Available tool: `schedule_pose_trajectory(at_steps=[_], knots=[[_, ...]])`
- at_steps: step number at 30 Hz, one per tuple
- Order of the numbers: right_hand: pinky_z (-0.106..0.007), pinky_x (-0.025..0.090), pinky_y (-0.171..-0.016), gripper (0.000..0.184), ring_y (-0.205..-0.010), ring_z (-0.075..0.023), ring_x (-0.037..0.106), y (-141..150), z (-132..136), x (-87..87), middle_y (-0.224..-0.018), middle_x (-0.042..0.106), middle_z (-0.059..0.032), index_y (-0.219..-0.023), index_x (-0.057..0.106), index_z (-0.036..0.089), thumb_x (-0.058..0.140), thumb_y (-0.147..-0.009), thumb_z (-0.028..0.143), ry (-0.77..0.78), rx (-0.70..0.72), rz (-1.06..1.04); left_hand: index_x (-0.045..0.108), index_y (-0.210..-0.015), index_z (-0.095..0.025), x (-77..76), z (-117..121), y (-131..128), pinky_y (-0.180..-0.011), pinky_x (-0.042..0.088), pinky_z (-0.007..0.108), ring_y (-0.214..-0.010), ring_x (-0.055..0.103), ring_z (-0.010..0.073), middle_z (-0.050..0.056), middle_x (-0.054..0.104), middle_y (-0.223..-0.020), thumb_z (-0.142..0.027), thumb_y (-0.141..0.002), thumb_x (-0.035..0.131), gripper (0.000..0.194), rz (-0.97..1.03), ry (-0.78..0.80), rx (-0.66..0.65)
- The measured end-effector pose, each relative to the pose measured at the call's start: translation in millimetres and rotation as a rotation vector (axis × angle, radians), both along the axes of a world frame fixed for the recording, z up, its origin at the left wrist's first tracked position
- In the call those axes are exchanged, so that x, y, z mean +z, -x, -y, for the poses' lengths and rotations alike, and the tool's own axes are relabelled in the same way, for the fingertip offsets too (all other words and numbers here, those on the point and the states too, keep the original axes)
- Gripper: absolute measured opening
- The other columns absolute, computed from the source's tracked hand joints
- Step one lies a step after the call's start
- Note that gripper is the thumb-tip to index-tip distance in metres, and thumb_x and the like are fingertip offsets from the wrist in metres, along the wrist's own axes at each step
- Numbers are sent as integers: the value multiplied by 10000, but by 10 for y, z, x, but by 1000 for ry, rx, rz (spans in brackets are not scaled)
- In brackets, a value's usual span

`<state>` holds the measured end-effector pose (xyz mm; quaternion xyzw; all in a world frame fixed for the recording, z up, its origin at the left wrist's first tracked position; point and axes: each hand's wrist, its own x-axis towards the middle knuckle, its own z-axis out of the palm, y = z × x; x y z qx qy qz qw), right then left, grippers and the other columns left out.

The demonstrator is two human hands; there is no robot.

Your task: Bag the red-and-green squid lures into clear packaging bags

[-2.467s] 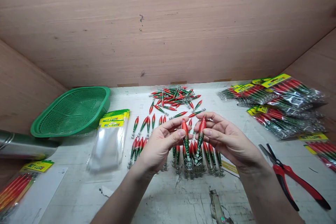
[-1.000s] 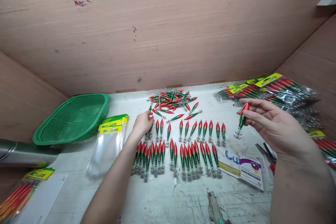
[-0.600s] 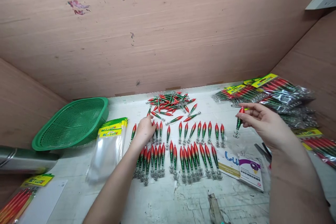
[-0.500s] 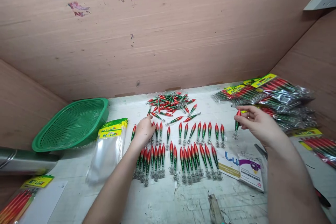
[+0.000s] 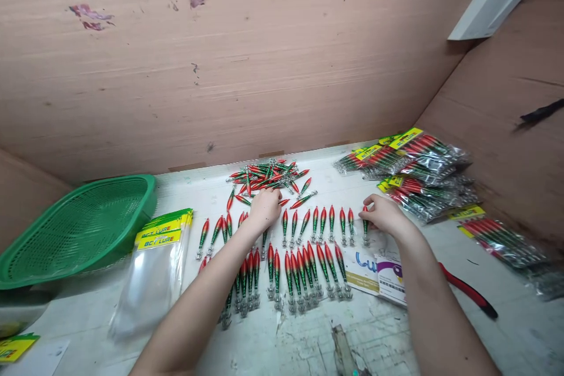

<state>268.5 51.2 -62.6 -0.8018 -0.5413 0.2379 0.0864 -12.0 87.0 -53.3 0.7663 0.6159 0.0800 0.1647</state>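
"Head view, current frame. Progress?"

"Partway, in my judgement. Red-and-green squid jigs form a far row (image 5: 332, 220) and a denser near row (image 5: 271, 264), both on the wearer's side of the loose heap (image 5: 264, 179). Some are already bagged: filled BCT LURE packets (image 5: 423, 153) lie piled right of the heap. Outstanding: heap still jumbled, both rows unbagged. Clear header bags (image 5: 152, 282), apparently empty, are stacked left of the heap and nearer the wearer."

"Hands?"

"Right hand (image 5: 385, 213) pinches a squid jig (image 5: 365, 229) by its red end, right of the heap and nearer the wearer. Hook contact with the worktop: cannot tell. Left hand (image 5: 265, 207) is at the heap's near edge, fingers curled; grip on a jig hidden, cannot tell."

"Change from preceding frame?"

"Right-hand jig was clearly apart from the far row; now just beside its end jig. Left hand was off the heap's near left side; now at about the middle of its near edge. View swung right: white box (image 5: 493, 6), beyond and right of the heap, shows more fully."
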Motion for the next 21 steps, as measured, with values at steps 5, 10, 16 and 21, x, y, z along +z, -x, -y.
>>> schedule_pose_trajectory(at_steps=[5,10,16,21], knots=[[-273,445,-565,247,-604,-173,630,14,52,115,-695,671,-48,-978,624,124,641,-755,231,-2,64,117,603,-1078,-158,-7,-17,54,-888,482,451,-1019,586,219,80,611,-1125,-288,-871,585,245,151,-25,85],[-298,452,-738,200,-882,-216,635,328,-6,330,-954,679,-98,-999,635,171,513,-857,242,-164,322,192,625,-1029,-173,80,117,250,-910,441,368,-990,567,222,70,594,-1019,-124,-748,582,289,503,-117,221],[-371,499,-853,256,-961,-170,604,973,-382,303,-1136,614,-75,-1098,600,181,529,-923,354,-193,781,225,600,-1022,-159,247,414,343,-754,459,261,-801,560,134,33,602,-919,-267,-741,551,305,1080,17,326],[-381,525,-829,259,-963,-175,612,1005,-569,143,-1141,611,-73,-1118,594,172,546,-919,331,-161,942,307,622,-1013,-146,393,670,296,-694,455,233,-661,540,86,11,602,-803,-331,-701,627,363,1453,231,368]])
